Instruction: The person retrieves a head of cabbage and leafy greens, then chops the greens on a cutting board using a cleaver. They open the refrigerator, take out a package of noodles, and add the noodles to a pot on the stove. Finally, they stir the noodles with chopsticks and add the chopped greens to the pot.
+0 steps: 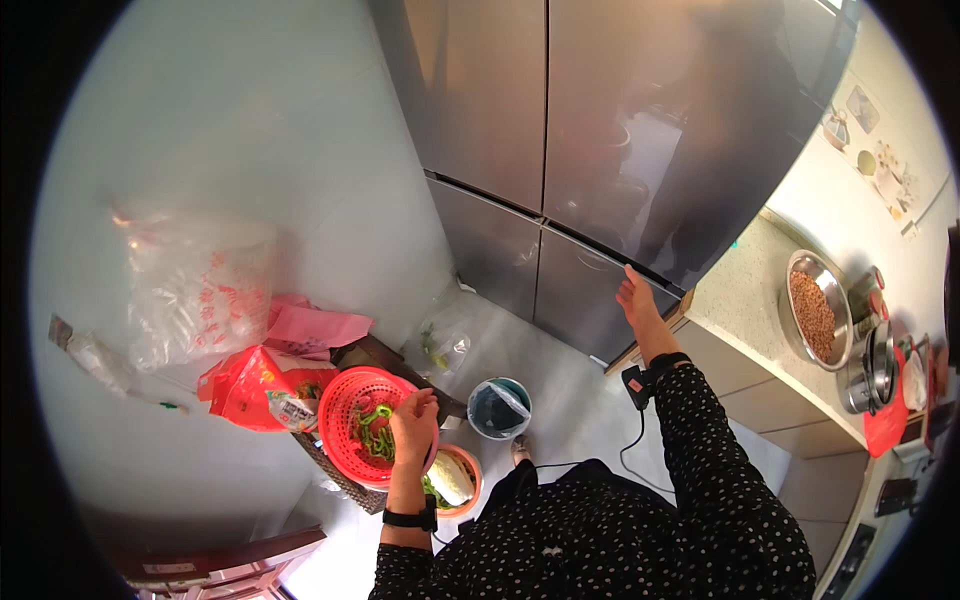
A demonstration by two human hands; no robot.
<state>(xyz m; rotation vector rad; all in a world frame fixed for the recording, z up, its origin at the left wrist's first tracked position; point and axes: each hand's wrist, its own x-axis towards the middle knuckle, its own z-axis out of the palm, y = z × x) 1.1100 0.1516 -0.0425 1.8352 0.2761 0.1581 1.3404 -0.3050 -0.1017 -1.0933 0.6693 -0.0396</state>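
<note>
My right hand [637, 300] is raised at the lower right door of a grey four-door refrigerator [585, 292], its fingertips by the handle gap between the upper and lower doors. I cannot tell whether the fingers grip the edge. The doors look closed. My left hand [414, 425] is over the right rim of a red plastic colander basket [337, 427], fingers bent; whether it holds the rim is unclear. Green peppers [375, 433] lie inside the basket. Just below it, an orange tub [474, 506] holds a napa cabbage [451, 480] and some greens.
A lined waste bin [499, 409] and a clear plastic bag [442, 345] are on the floor. A red bag [247, 390] is left of the basket. On the right counter [731, 300], a steel bowl [793, 330] of brown nuts or beans stands near stacked pots [859, 382].
</note>
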